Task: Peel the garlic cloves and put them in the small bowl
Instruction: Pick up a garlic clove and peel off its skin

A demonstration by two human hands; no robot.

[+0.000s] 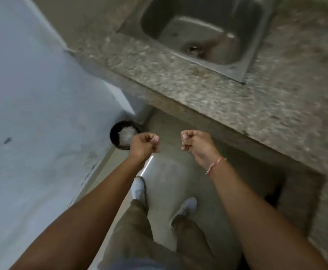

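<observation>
My left hand is curled into a fist just over the right edge of a round black bin on the floor. My right hand is also curled into a fist, a hand's width to the right, above the floor. Whether either fist encloses anything is hidden by the fingers. A red and white thread is tied round my right wrist. No garlic clove and no small bowl is in view. The picture is blurred by motion.
The black bin holds something white and crumpled. A speckled stone counter runs across the upper right, with a steel sink set in it. A pale wall fills the left. My legs and white shoes stand on the grey floor below.
</observation>
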